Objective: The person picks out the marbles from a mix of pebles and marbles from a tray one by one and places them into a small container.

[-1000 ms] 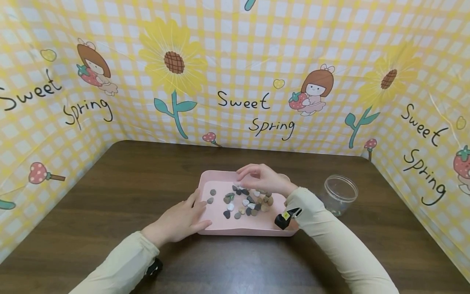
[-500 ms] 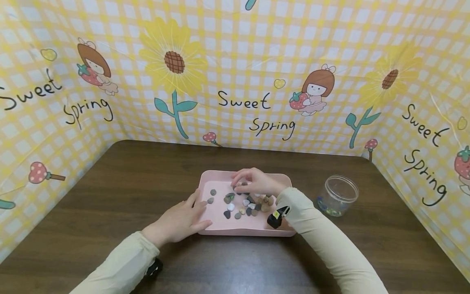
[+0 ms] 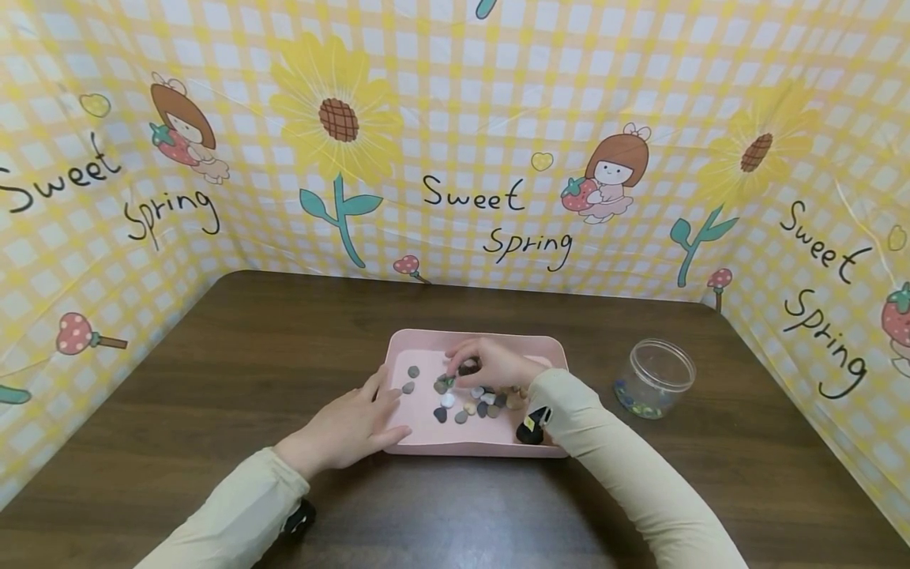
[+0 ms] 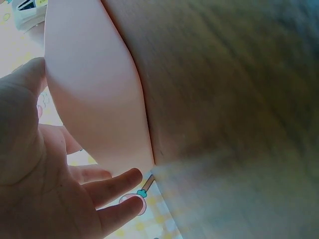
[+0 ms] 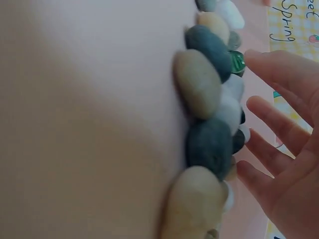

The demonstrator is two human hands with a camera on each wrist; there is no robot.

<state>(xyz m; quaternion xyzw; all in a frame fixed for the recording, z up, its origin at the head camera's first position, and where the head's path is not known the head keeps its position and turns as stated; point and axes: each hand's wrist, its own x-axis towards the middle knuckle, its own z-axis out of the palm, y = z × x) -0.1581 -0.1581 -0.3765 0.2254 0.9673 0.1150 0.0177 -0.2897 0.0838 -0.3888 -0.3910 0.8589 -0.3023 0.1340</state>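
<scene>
A shallow pink tray point(image 3: 419, 435) holds several smooth pebbles point(image 3: 483, 409) in grey, white, tan and dark tones. My left hand point(image 3: 344, 427) rests against the tray's left end, thumb by the near corner and fingers extended; the left wrist view shows its palm beside the tray wall point(image 4: 94, 89). Over the pebbles, my right hand point(image 3: 490, 363) reaches with bent, spread fingers. Its index fingertip touches a green glass piece point(image 5: 238, 61) lying among the stones in the right wrist view. The thumb is mostly out of that view, and no grip on the glass shows.
A clear round jar point(image 3: 654, 379) with blue and green pieces at its bottom stands right of the tray. Two grey pebbles point(image 3: 410, 379) lie apart at the tray's left. The dark wooden table point(image 3: 455, 506) meets a printed checked cloth point(image 3: 462, 150) behind.
My right hand has moved left and down from the tray's far side toward the green glass piece. The jar's contents are now uncovered by the sleeve. My left hand has stayed put.
</scene>
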